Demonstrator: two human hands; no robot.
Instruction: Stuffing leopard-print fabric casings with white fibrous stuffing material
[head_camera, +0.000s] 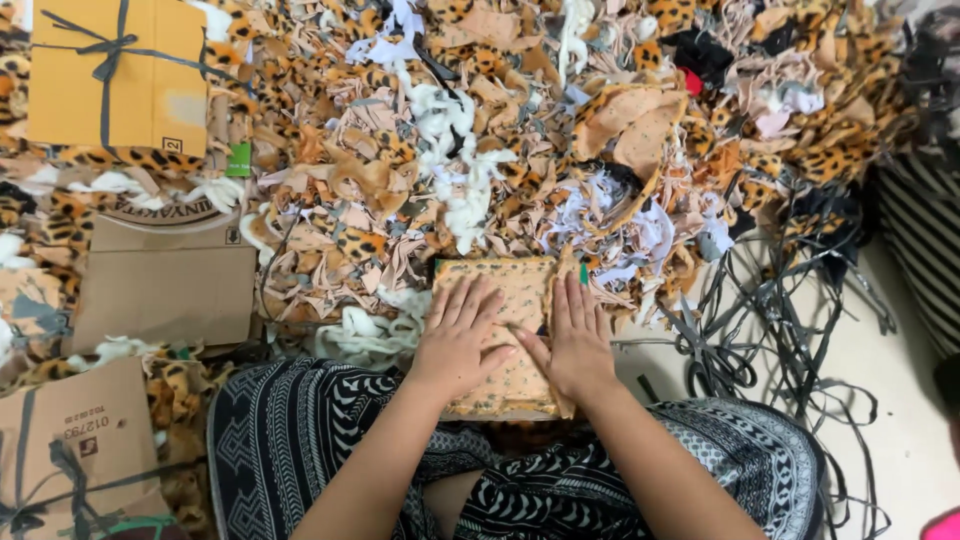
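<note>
Patterned lap (330, 450) nearest; above it, left hand (460, 340) and right hand (577, 345) flat, fingers together, pressing spotted fabric stack (505, 300) before scrap heap (480, 130). Best kept level, edges aligned.

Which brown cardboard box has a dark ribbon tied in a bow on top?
The flat orange-brown box at the top left corner. A dark ribbon crosses it and is knotted in a bow; the plain flattened cardboard below it has no ribbon showing.

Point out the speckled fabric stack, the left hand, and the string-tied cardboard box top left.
speckled fabric stack (520, 285): head view, bare upper face above the fingers.
left hand (458, 340): head view, back of the hand.
string-tied cardboard box (150, 90): head view, flat top face.
</note>
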